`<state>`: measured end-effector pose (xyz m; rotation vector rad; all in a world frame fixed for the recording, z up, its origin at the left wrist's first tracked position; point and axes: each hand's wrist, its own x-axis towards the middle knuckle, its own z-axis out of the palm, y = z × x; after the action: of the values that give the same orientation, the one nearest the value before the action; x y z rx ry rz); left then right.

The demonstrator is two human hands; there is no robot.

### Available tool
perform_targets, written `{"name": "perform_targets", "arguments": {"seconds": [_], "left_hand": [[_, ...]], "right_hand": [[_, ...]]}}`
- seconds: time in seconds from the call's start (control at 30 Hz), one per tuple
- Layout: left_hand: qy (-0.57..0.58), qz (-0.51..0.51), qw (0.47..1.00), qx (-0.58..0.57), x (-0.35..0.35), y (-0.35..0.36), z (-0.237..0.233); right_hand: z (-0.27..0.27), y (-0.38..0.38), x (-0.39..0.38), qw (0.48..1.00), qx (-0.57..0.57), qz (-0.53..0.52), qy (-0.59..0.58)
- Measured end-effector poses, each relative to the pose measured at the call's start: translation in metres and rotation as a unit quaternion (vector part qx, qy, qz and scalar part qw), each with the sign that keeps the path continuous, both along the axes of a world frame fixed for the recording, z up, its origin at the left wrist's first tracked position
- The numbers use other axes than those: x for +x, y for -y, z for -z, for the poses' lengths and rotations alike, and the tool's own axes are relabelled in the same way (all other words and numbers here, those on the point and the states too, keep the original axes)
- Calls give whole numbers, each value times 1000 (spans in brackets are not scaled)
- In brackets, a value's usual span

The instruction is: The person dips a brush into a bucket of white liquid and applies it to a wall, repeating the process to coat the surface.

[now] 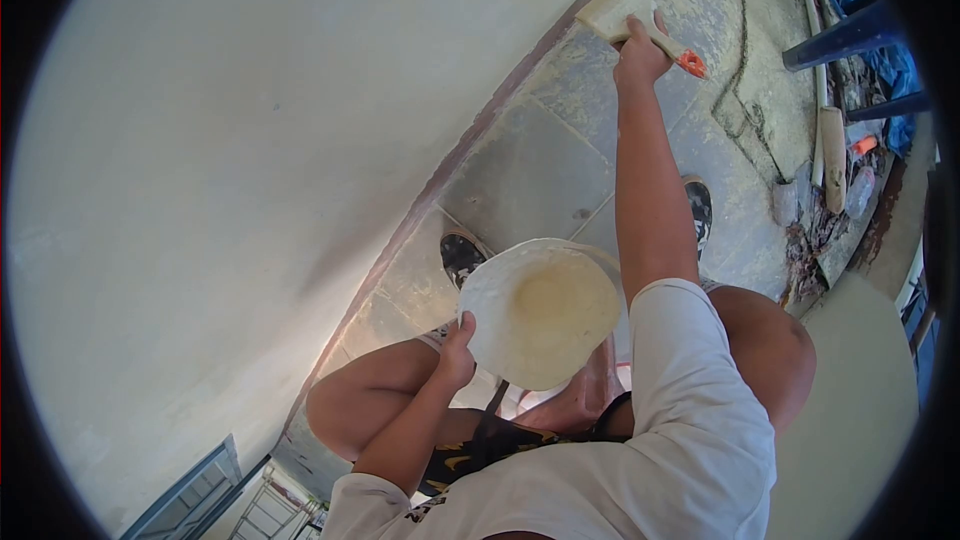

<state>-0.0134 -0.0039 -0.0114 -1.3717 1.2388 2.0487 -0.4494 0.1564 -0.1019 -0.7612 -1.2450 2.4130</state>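
My left hand grips the rim of a wide white bowl, its thumb lying over the edge. Inside the bowl is a pale cream layer that looks like paint. With the arm stretched far forward, my right hand is closed around the handle of a wide paintbrush. The handle ends in an orange tip. The brush's pale, coated head points toward the base of the wall, near the dark reddish strip; whether it touches cannot be told.
Worn grey floor tiles with pale stains lie below me. A dark cord runs along the floor at right. Beyond it are blue furniture legs, a paint roller and debris. Both my shoes are close to the bowl.
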Motion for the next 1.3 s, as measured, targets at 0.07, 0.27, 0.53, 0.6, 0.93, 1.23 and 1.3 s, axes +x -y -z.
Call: {"name": "perform_targets", "arguments": {"seconds": [0.07,0.27,0.53,0.6,0.93,1.23,1.3], "left_hand": [[5,0,1000,-4,-5,-3,-6],[8,6,1000,-18,-4,-4,-4],[1,-6,1000,-18,-12,-8,-10],[5,-11,999,-36,-17,-11,-9],[-4,-6,1000,-17,-10,-7,3],[22,-8,999,-31,-16,-12,-10],[27,-7,999,-33,-15,-11,-9]], "right_hand": [[10,3,-1,1000,16,-3,-8],[-27,35,-12,995,57,-55,-60],[-30,10,-1,996,-46,-35,-70],[-25,29,-8,995,-6,-85,-49],[-40,-21,-13,995,-39,-10,-90],[9,2,-25,990,142,-18,-13],[7,4,-25,991,131,-21,-7]]}}
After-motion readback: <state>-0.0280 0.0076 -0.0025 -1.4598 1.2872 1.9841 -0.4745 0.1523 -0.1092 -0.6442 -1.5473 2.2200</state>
